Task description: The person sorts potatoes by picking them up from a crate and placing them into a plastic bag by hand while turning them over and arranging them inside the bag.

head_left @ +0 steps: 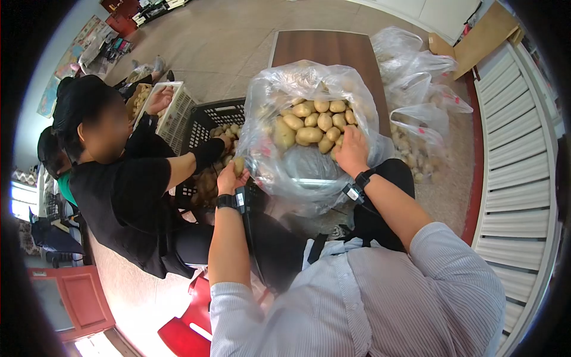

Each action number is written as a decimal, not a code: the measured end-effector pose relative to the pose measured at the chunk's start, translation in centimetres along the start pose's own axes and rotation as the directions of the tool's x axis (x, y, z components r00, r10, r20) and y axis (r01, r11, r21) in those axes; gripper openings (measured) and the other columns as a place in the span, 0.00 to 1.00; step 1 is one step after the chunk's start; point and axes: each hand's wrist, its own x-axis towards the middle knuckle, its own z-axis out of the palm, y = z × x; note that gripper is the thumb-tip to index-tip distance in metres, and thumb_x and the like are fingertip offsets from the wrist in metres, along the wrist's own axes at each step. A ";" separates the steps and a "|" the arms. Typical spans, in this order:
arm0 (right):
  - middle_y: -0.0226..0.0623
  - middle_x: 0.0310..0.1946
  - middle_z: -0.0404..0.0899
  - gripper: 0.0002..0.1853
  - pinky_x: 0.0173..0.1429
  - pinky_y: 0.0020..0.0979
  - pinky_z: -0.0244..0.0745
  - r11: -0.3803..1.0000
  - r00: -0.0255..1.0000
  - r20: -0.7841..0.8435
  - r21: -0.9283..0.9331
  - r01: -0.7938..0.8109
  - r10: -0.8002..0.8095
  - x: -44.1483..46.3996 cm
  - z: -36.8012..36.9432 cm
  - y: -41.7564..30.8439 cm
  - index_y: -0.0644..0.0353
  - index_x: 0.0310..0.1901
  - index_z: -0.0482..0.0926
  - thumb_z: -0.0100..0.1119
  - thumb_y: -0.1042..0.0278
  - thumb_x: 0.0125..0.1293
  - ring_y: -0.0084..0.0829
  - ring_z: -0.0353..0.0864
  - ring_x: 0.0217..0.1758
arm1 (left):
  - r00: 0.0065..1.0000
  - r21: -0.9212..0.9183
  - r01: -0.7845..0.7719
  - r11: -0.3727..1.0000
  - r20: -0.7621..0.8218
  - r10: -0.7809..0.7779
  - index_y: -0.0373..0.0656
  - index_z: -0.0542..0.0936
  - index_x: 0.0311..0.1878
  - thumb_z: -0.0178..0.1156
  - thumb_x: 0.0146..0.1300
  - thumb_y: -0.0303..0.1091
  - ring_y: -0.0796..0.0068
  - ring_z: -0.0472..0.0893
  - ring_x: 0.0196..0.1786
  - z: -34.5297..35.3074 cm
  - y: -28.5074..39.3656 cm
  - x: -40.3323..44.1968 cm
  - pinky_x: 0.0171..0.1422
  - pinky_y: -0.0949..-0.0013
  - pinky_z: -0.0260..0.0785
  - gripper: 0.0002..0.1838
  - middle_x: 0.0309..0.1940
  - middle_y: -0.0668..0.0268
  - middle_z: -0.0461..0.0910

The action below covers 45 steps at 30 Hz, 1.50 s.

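A person in a black short-sleeved top (119, 196) fills much of the left of the frame, one arm reaching toward the middle. A tall white slatted panel (514, 178) runs down the right edge. A dark brown flat-topped table (327, 47) stands at upper centre; overlapping its near end is a large clear plastic bag (262, 113), its mouth wide open. Smaller clear plastic bags of potatoes (419, 122) sit on the floor at upper right. Left of the large bag is a black lattice-sided plastic crate (199, 122) holding more potatoes, with a white plastic crate (181, 101) beyond it.

At centre right, the right hand (353, 150) reaches into the open bag, its fingertips down on the heap of oval tan-yellow potatoes (324, 122); whether they grip one cannot be told. Left of the bag, near the black crate, the left hand (231, 178) has its fingers closed around a single small yellowish potato (238, 166).
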 end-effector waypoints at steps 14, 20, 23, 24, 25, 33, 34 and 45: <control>0.45 0.52 0.73 0.21 0.61 0.48 0.64 0.954 0.961 0.093 -0.129 0.272 -0.261 0.6 1.6 -0.2 0.50 0.57 0.74 0.57 0.69 0.61 0.49 0.74 0.56 | 0.988 0.059 -0.030 0.998 -0.149 0.038 0.28 0.73 0.53 0.49 0.73 0.36 0.56 0.83 0.32 -2.4 -0.4 2.2 0.32 0.59 0.81 0.18 0.41 0.50 0.79; 0.47 0.50 0.73 0.16 0.60 0.48 0.69 0.953 0.951 0.116 -0.070 0.296 -0.287 0.0 2.1 0.0 0.52 0.54 0.74 0.52 0.71 0.64 0.50 0.74 0.55 | 0.979 0.179 -0.097 0.979 -0.162 0.127 0.31 0.79 0.43 0.51 0.68 0.35 0.59 0.83 0.28 -4.9 -2.3 6.5 0.28 0.62 0.78 0.14 0.32 0.50 0.81; 0.48 0.55 0.72 0.15 0.61 0.48 0.71 0.940 0.932 0.142 -0.024 0.341 -0.334 -0.1 2.2 0.3 0.54 0.53 0.74 0.50 0.72 0.65 0.51 0.74 0.58 | 0.893 0.932 -0.247 0.265 0.113 0.436 0.36 0.84 0.40 0.59 0.65 0.42 0.64 0.85 0.37 -4.4 -1.3 1.9 0.41 0.60 0.77 0.17 0.39 0.56 0.86; 0.49 0.58 0.72 0.16 0.61 0.48 0.71 0.936 0.929 0.126 -0.005 0.352 -0.348 -0.1 2.5 0.5 0.54 0.54 0.74 0.50 0.74 0.65 0.51 0.73 0.59 | 0.834 0.944 -0.172 -0.283 0.292 0.467 0.39 0.86 0.38 0.62 0.64 0.46 0.63 0.86 0.39 -3.3 -0.1 -1.3 0.45 0.58 0.76 0.17 0.40 0.57 0.87; 0.49 0.59 0.71 0.17 0.61 0.48 0.71 0.938 0.928 0.141 0.020 0.346 -0.345 -0.1 2.4 0.6 0.54 0.54 0.74 0.50 0.76 0.64 0.52 0.73 0.59 | 0.887 0.984 -0.161 -0.074 0.177 0.426 0.40 0.86 0.37 0.65 0.60 0.54 0.53 0.86 0.42 -3.8 -0.1 -0.4 0.46 0.55 0.76 0.23 0.39 0.53 0.87; 0.49 0.54 0.73 0.19 0.58 0.49 0.71 0.920 0.916 0.157 0.195 0.339 -0.370 -0.4 1.9 -0.3 0.58 0.54 0.73 0.52 0.82 0.60 0.57 0.73 0.56 | 0.837 0.932 -0.074 -0.354 0.251 0.486 0.44 0.86 0.37 0.65 0.58 0.54 0.51 0.85 0.42 -6.5 -0.8 2.0 0.44 0.54 0.76 0.21 0.37 0.55 0.86; 0.49 0.54 0.73 0.19 0.58 0.49 0.71 0.921 0.917 0.154 0.190 0.339 -0.369 -0.5 1.8 -0.4 0.58 0.54 0.73 0.52 0.82 0.60 0.57 0.73 0.56 | 0.836 0.932 -0.080 -0.353 0.255 0.486 0.44 0.86 0.37 0.65 0.58 0.54 0.51 0.85 0.42 -6.6 -0.9 2.3 0.44 0.54 0.76 0.21 0.37 0.55 0.86; 0.50 0.54 0.74 0.21 0.65 0.43 0.68 0.862 0.917 0.124 0.408 0.301 -0.379 -2.6 2.2 -1.6 0.59 0.55 0.73 0.55 0.82 0.58 0.53 0.73 0.59 | 0.991 0.045 -0.101 0.994 -0.087 0.105 0.43 0.73 0.55 0.55 0.69 0.34 0.52 0.83 0.44 -2.3 -0.5 -0.2 0.44 0.51 0.81 0.14 0.44 0.53 0.78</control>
